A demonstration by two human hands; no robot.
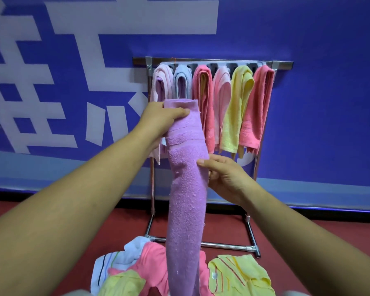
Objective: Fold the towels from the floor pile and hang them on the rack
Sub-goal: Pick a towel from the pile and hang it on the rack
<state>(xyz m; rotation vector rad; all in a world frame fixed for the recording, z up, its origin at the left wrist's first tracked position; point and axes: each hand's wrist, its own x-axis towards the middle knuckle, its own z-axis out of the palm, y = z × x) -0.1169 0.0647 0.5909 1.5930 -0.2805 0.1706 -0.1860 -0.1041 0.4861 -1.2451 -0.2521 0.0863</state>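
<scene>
As left hand (pixel 161 120) grips towel (pixel 186 206), right (pixel 225 179) seemingly pinches.

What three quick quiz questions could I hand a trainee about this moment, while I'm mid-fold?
1. True or false: the purple towel is already draped over the rack.
2. Multiple choice: how many hanging towels can be seen on the rack? A) four B) six C) eight
3. Fill the gap: the left hand grips the purple towel at its ___ end, while the right hand pinches its side edge lower down.

Key: 1 false, both hands hold it up in front of the rack; 2 B; 3 top.
</scene>
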